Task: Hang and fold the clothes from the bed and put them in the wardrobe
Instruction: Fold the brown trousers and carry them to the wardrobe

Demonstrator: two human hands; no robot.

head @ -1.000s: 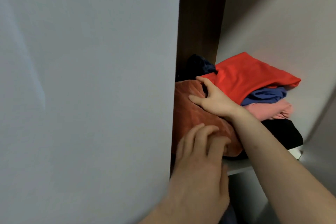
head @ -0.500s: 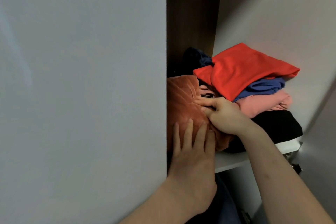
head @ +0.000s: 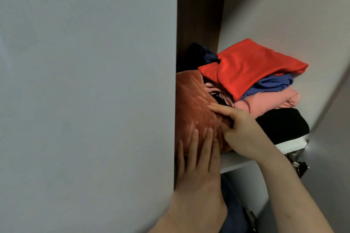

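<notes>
- Rust velvet garment [head: 193,108] on wardrobe shelf [head: 234,161], left of clothes stack, partly behind door [head: 85,81].
- Left hand [head: 197,159] flat, fingers straight, pressing garment front.
- Right hand [head: 244,130] curled, pinching garment's right edge.
- Risk: garment sliding off shelf edge once pressure released.
- Risk: shoving sideways could topple red top [head: 251,66] and the stack under it.

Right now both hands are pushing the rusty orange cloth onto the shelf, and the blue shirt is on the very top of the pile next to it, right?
Not quite. In the head view the red garment tops the pile; the blue shirt lies under it. The left hand and right hand are indeed on the rusty orange cloth on the shelf.
</notes>
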